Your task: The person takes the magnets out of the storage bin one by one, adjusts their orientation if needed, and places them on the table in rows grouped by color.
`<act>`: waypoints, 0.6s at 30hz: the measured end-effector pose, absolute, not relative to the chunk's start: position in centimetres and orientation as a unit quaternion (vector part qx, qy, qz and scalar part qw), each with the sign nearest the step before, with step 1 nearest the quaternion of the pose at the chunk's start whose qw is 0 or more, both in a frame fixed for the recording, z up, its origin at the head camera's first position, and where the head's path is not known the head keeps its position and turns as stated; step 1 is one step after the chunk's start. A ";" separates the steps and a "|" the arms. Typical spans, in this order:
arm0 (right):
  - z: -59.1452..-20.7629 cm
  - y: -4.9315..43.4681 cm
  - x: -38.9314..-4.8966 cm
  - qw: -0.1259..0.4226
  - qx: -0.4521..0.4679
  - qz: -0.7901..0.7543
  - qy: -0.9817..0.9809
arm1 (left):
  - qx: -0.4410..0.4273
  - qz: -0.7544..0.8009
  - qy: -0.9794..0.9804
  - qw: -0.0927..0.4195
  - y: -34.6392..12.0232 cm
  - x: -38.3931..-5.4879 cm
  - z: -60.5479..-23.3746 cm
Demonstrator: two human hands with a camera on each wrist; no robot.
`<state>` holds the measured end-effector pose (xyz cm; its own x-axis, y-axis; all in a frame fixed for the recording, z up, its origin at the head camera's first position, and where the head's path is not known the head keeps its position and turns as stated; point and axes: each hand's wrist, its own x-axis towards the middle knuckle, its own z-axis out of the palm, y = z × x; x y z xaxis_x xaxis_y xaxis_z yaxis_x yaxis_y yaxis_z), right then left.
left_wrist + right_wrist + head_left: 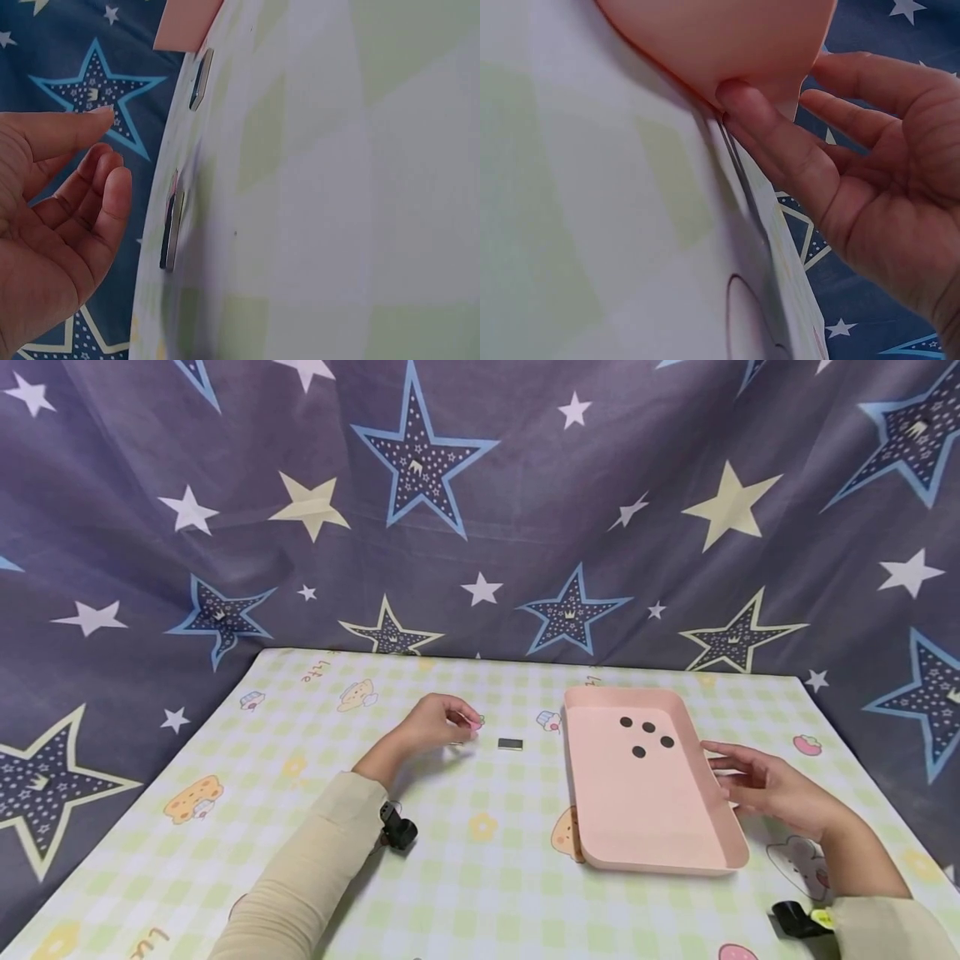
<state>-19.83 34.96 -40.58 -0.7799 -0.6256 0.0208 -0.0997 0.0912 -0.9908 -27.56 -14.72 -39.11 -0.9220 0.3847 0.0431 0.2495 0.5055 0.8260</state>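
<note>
My left hand (pixel 435 725) hovers above the table with loosely bent fingers and nothing between thumb and fingertips. Just below it lies a small flat rectangular piece (pixel 172 231) with a dark face and a pale edge, mostly hidden by the hand in the head view. A second such dark rectangular piece (pixel 511 744) lies a little to its right. The fingers of my right hand (pixel 780 789) touch the outer right wall of a shallow pink tray (pixel 652 818). Several black round discs (pixel 648 727) lie in the tray's far half.
A pale green checked cloth (pixel 480 893) with cartoon prints covers the table. Behind the table hangs a dark curtain with stars (pixel 480 552). The tray's raised walls stand between the right hand and the rectangular pieces.
</note>
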 end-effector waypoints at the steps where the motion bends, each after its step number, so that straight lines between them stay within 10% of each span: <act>1: -40.6 35.0 -19.8 0.210 -0.255 -0.623 0.709 | 0.185 0.461 0.864 0.074 -14.6 -27.5 -39.1; 18: -40.7 35.0 -19.8 0.195 -0.237 -0.615 0.727 | 0.229 0.469 0.847 0.102 -10.2 -27.2 -38.6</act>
<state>-19.75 34.98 -40.74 -0.8123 -0.5832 0.0082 -0.1047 0.1320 -0.9857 -27.18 -10.23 -38.56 -0.8743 0.4835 0.0426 0.2926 0.4550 0.8410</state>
